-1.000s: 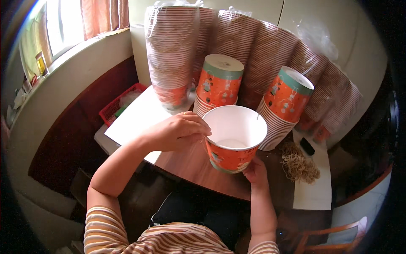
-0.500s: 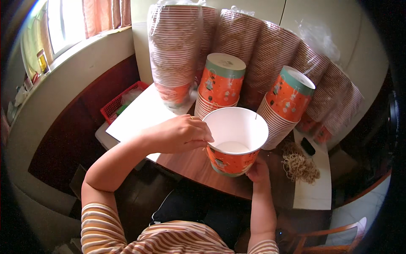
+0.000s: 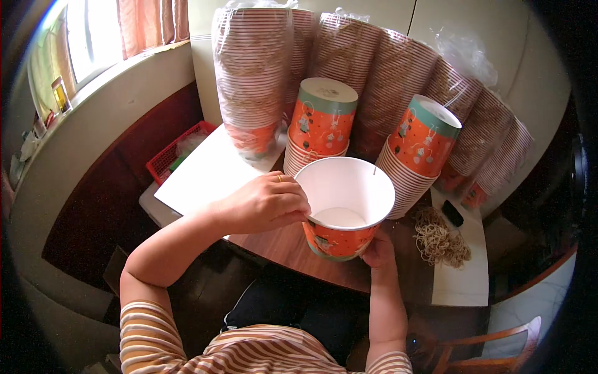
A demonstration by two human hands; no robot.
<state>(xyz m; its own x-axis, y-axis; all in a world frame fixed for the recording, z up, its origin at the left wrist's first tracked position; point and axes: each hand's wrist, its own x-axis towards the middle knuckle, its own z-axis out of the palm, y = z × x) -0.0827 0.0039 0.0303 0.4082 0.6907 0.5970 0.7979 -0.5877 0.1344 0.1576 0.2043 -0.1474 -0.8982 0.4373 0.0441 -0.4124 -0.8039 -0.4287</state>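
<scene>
Beside a curtained window (image 3: 93, 37), I log a brown-and-white table (image 3: 271, 252) crowded with tub stacks (image 3: 252, 68). Over its near edge: one tub (image 3: 346, 202), mouth up, orange outside, plain white within; left hand (image 3: 271, 202) clamped at its rim, right hand (image 3: 379, 251) gripping low.

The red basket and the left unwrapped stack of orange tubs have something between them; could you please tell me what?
In the head view, a tall plastic-wrapped stack of tubs stands between the red basket and the left unwrapped stack.

Orange tub (image 3: 344, 212), white inside, mouth up
</scene>
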